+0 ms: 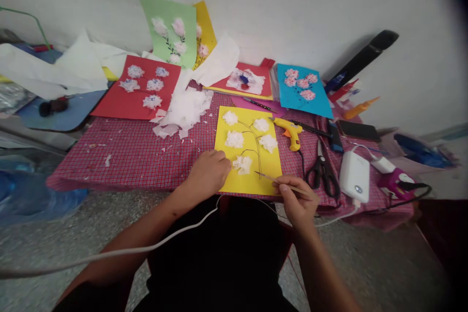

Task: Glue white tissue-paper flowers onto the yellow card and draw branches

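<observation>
A yellow sheet of paper (pixel 241 185) lies at the table's front edge, bearing several white crumpled-tissue flowers (pixel 234 139) and thin drawn stems. My right hand (pixel 298 200) grips a thin paintbrush (pixel 268 176), its tip at the lower part of the main stem. On the sheet's left edge rests my left hand (pixel 209 171), fingers curled in beside the lowest flower (pixel 242 165); whatever is under them, if anything, is hidden. A yellow glue gun (pixel 290 131) touches the sheet's upper right side.
Black scissors (pixel 322 173) and a white power bank (pixel 354 178) lie to the right. Torn white tissue (pixel 188 109) is heaped left of the sheet. Behind stand red (pixel 141 100), green (pixel 168 14) and blue (pixel 303 92) flower cards. A white cable (pixel 175 231) crosses my left forearm.
</observation>
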Available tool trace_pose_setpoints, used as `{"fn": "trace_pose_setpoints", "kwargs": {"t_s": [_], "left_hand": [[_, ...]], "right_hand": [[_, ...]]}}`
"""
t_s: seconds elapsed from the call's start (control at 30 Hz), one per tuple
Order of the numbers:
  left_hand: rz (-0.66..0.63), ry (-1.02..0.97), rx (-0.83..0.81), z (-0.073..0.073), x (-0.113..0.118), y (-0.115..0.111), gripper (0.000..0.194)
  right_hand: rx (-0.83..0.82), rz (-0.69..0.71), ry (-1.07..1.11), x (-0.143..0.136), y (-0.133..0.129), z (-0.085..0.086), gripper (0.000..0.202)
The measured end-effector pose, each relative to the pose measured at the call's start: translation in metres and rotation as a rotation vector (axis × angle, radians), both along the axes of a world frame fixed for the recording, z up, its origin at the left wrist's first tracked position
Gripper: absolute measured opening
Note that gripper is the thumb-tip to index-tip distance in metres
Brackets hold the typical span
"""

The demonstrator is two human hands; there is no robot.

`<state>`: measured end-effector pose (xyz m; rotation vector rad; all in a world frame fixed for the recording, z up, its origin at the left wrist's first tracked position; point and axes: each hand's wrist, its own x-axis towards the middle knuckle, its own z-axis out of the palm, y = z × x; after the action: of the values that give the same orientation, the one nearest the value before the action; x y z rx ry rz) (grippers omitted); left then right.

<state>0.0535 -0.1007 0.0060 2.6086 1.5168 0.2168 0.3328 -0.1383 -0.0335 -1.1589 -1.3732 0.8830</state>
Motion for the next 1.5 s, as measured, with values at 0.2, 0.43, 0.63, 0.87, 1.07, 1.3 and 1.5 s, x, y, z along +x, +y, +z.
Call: {"fn": "trace_pose_setpoints", "kwargs": {"t_s": [0.2, 0.43, 0.63, 0.87, 1.07, 1.3, 1.5], "left_hand": [[0.047, 0.071, 0.12, -0.011, 0.004, -0.006, 0.021], [0.251, -0.145, 0.074, 0.007, -0.045, -0.052, 0.027], [0.461, -0.138, 0.082, 0.002, -0.135, -0.115, 0.02], [0.329, -0.24, 0.242, 0.006, -0.113, -0.098, 0.042], [0.025, -0.368, 0.116, 0.015, -0.032, -0.035, 0.033], [-0.123, -0.272, 0.07, 0.003, 0.0, -0.003, 0.032], [-0.128, -0.258, 0.074, -0.003, -0.003, -0.008, 0.027]], "right_hand": [[0.023, 0.014, -0.008, 0.0, 0.0, 0.001, 0.01], [0.02, 0.012, 0.002, 0.003, -0.001, 0.0, 0.011], [0.01, 0.016, -0.001, 0.005, -0.001, 0.0, 0.011], [0.025, 0.038, -0.06, -0.005, 0.004, 0.022, 0.015], [0.168, 0.171, -0.357, -0.027, 0.013, 0.049, 0.014], [0.158, 0.168, -0.403, -0.03, 0.021, 0.046, 0.01], [0.114, 0.174, -0.382, -0.026, 0.02, 0.037, 0.009]]}}
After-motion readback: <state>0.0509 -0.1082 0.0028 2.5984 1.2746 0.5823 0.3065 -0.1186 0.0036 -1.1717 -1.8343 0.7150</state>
